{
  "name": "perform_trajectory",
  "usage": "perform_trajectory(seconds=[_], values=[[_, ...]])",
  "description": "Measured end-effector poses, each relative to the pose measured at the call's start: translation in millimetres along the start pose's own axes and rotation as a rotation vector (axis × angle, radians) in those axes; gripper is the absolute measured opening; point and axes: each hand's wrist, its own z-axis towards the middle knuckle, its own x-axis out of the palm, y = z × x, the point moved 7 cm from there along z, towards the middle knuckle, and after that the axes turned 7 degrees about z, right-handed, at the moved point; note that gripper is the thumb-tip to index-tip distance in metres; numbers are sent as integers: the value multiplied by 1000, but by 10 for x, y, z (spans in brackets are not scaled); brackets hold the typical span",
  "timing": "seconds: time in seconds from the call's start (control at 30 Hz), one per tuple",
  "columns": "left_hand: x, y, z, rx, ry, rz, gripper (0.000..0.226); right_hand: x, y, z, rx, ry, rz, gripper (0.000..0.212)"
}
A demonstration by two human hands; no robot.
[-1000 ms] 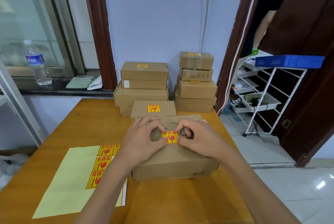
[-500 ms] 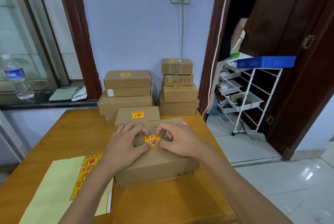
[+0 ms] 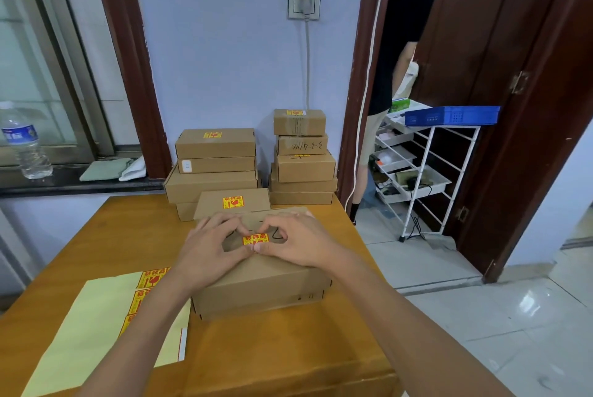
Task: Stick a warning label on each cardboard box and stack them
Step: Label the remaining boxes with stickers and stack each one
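Both the left hand point(image 3: 205, 255) and the right hand point(image 3: 298, 246) still press thumbs flat on the warning label point(image 3: 255, 238) on the box point(image 3: 263, 287), mid-frame. It looks stuck; stacking comes next.

A brown cardboard box point(image 3: 256, 284) lies flat on the wooden table at centre, lid shut, with a yellow-and-red warning label point(image 3: 255, 238) on its top, partly covered. At 12 o'clock, touching it, sits a labelled box point(image 3: 232, 204). Behind stand two stacks point(image 3: 215, 165) point(image 3: 303, 156). At 8 o'clock lies a pale-yellow label sheet point(image 3: 96, 326).
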Motion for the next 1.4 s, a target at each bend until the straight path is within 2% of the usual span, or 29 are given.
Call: perform_trajectory(seconds=[0.17,0.37,0.7,0.87,0.97,1.03,1.1,1.17,1.23,1.33,1.4], values=[[7,11,4,0,6,9,42,2,-31,7,-1,-19,39,35],[3,10,3,-4,-5,-3,45,30,-251,42,40,-64,205,19],[51,19,14,-30,59,15,42,116,-302,95,5,-11,109,12],[5,13,-16,-47,33,-74,37,120,-197,69,-57,-46,-41,12],[-40,-39,-18,-39,43,-90,30,99,-157,70,-82,5,-62,9],[-124,-48,-32,-48,34,-210,33,39,-154,62,-88,47,-25,11],[-281,5,-101,-103,-28,-363,36,-72,-222,3,-53,0,6,22],[-444,87,-240,-195,-123,-433,44,-209,-399,-132,62,-148,35,34],[-502,140,-444,-296,-136,-508,65,-273,-603,-339,234,-269,175,49],[-297,140,-776,-353,94,-606,110,-138,-726,-685,432,-272,486,77],[-131,102,-923,-303,244,-579,131,-9,-590,-857,455,-165,557,89]])
